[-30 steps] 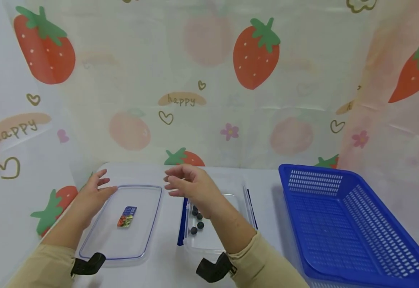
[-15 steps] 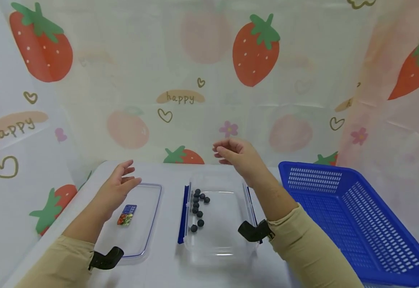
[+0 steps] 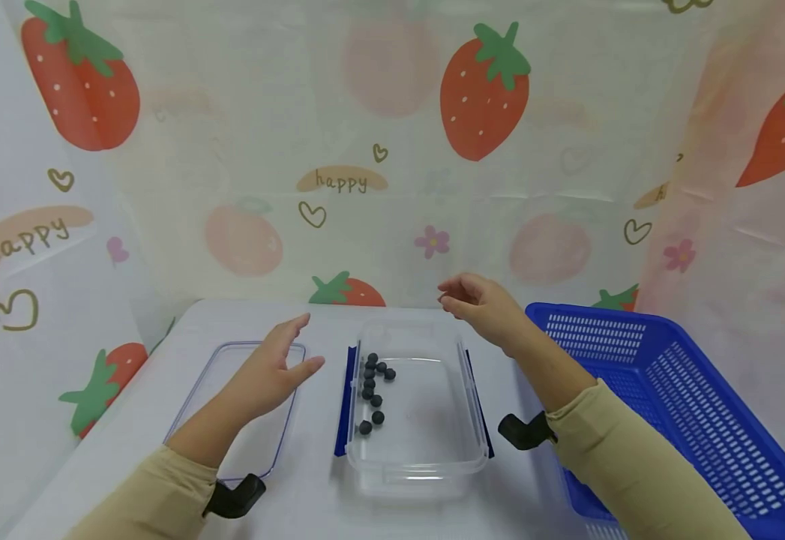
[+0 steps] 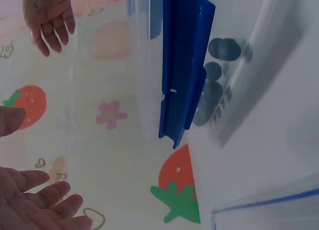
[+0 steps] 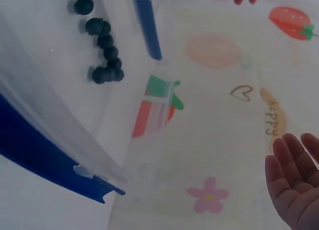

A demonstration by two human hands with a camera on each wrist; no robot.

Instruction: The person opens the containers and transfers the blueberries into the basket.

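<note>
Here's the clear box (image 3: pixel 426 435) on the counter (image 3: pixel 325 510), lidless, mouth up, right between the two hands, presumably put there so either one can reach it. Its blue side latches (image 3: pixel 346 401) stand out from the walls, which probably keeps the rim free. Inside, the dark berries (image 3: pixel 376 401) bunch in a crooked line along the left wall; perhaps the floor tips slightly that way. The clear lid (image 3: pixel 267 439) lies flat to the left, likely parked out of the way, and the blue basket (image 3: pixel 736 420) flanks the right.

Now the hands! The left hand (image 3: pixel 269 375) hovers over the lid's edge, thumb wide, fingers extended, gripping nothing. The right hand (image 3: pixel 483 307) hangs beyond the box's far right corner, fingers loosely bent, palm bare, touching nothing.
</note>
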